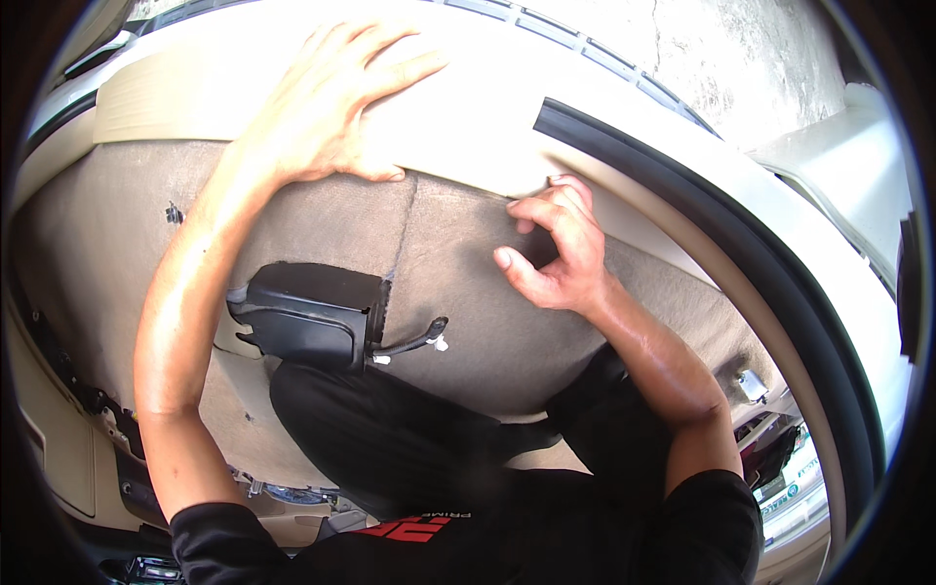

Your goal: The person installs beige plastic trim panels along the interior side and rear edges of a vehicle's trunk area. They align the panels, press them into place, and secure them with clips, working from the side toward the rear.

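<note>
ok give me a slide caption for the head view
Left hand spread over a pale trim panel, right hand curled near its edge, above brown carpet.

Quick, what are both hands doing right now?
Left hand: open, fingers spread on the pale panel.
Right hand: open, thumb apart, fingers curled by the panel's edge.

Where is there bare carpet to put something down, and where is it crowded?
Bare carpet lies between the black box and the right hand, with another patch left of the left forearm. It is crowded around the box and its black cable, and along the cream panel under the left hand.
</note>
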Tool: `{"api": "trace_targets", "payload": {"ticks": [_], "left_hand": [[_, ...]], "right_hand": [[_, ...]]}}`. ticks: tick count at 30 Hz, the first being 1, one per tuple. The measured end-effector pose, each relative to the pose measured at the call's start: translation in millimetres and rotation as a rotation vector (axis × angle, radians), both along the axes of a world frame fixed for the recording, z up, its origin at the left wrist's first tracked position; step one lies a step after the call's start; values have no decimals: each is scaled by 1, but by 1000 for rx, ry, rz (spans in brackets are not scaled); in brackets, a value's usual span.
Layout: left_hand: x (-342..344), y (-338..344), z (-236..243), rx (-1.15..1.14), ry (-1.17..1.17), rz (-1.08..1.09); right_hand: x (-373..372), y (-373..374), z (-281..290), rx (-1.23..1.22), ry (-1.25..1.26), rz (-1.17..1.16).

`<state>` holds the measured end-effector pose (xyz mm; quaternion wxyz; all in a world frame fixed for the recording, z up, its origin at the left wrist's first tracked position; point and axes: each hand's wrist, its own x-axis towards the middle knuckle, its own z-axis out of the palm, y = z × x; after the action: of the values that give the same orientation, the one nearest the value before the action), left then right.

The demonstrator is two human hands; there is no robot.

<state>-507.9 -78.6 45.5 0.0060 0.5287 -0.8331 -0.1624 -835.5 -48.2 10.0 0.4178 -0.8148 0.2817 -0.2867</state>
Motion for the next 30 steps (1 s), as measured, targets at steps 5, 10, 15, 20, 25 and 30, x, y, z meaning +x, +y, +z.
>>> {"api": "trace_targets", "payload": {"ticks": [5, 10, 15, 20, 25, 30], "left_hand": [[-4, 6, -1, -43, -49, -13], [-17, 5, 2, 11, -59, 32], [-24, 11, 1, -19, -89, 43], [-25, 18, -7, -89, -108, 64], [-21, 19, -19, -125, -132, 83], [-30, 20, -10, -175, -136, 78]], "right_hand": [[4, -2, 6, 65, -48, -77], [21, -6, 20, -27, 164, -83], [12, 3, 18, -53, 225, -115], [4, 2, 14, -9, 141, -157], [61, 0, 69, 18, -360, -96], [139, -32, 52, -128, -495, -228]]}}
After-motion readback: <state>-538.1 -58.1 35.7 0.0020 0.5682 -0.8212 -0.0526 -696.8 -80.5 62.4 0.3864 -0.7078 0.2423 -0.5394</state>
